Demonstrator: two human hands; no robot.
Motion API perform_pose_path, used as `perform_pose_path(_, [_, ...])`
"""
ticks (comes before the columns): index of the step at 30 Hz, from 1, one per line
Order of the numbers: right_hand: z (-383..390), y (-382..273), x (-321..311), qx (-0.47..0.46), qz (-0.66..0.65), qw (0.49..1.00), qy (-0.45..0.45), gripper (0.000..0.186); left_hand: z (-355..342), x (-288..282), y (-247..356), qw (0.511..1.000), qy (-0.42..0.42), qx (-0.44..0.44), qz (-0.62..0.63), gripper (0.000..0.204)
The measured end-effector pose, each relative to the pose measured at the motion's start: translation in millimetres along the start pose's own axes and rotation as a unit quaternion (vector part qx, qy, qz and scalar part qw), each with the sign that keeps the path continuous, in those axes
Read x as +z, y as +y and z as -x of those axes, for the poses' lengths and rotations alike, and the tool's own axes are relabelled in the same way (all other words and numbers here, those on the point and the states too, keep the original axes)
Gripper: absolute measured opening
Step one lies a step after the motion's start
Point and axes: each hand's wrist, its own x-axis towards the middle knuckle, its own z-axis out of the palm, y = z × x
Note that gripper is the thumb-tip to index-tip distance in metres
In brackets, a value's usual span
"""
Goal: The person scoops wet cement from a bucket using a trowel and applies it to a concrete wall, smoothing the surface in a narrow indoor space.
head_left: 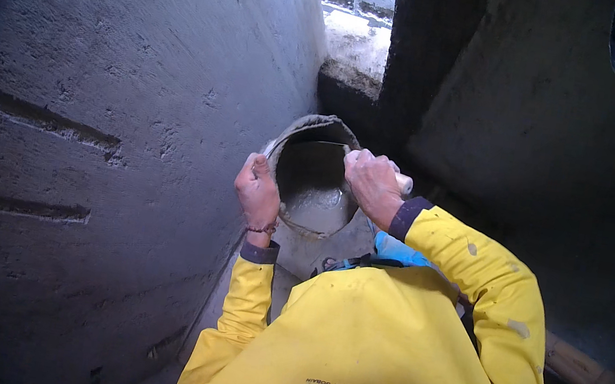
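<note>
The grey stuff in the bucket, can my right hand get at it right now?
Probably yes: your right hand is at the rim of the bucket, gripping a pale handle, and the open mouth leaves the grey stuff in sight. Your left hand holds the opposite side, out of the way.

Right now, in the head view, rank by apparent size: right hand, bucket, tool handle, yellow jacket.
1. Yellow jacket
2. Bucket
3. Right hand
4. Tool handle, partly hidden by the hand
</note>
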Motion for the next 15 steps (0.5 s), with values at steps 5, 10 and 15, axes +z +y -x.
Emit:
perform_pose_path(5, [5.1, 7.9, -26.1, -0.118, -0.140, 0.960, -0.214, 0.019, 0.9, -0.3, -17.5, 1.000, 0.020, 0.015, 0.017, 0.055])
perform_pose_path(10, [4.0, 29.5, -16.1, -0.176, -0.282, 0.911, -0.246, 0.025, 0.8, -4.5, -31.6, 0.998, 0.005, -0.017, 0.059, 0.056])
perform_pose_path(15, [25.8, 42.6, -39.4, -0.125, -0.288, 0.945, -0.096, 0.023, 6.9, -18.6, -20.3, 0.998, 0.030, -0.030, 0.047, 0.056])
